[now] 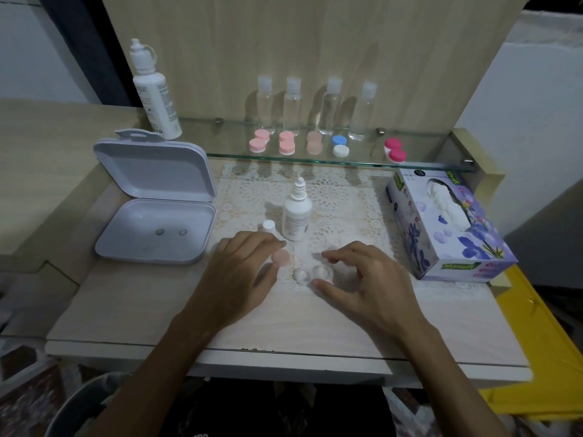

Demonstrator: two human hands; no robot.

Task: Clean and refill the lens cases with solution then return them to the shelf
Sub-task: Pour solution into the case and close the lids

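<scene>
On the table [132, 313] we keep our hands apart: the left hand [243, 272] pinches a pink cap [281, 258], the right hand [362, 279] curves loosely over the open lens case [310, 274] on the lace mat [347, 197], in front of the solution bottle [296, 216].

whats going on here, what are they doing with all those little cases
A person is working on an open lens case lying on the lace mat. The left hand holds a pink cap beside it, and the right hand curls around the case, though whether it touches is unclear. An uncapped solution bottle stands just behind. Five more cases sit capped on the glass shelf.
</scene>
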